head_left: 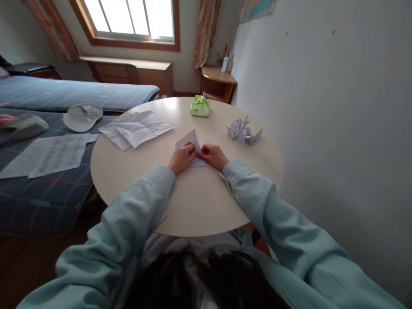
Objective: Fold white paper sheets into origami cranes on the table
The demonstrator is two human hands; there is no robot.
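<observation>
A partly folded sheet of white paper (190,137) lies at the middle of the round table, one pointed flap standing toward the far side. On its left edge my left hand (183,157) is closed, thumb and fingers pinching the paper. From the right, my right hand (215,155) grips the paper's other edge with curled fingers. The fingertips of both hands nearly meet over the sheet, so part of the folds is hidden. Beyond my right hand stand several folded paper figures (237,128) grouped together, pointed and pale.
Creased loose sheets (141,126) lie at the table's left. A green tissue pack (201,107) sits at the far edge of the round table (206,206). Left of it is a bed with printed pages (61,154) and a white cap (83,117). A wall (337,128) rises close on the right.
</observation>
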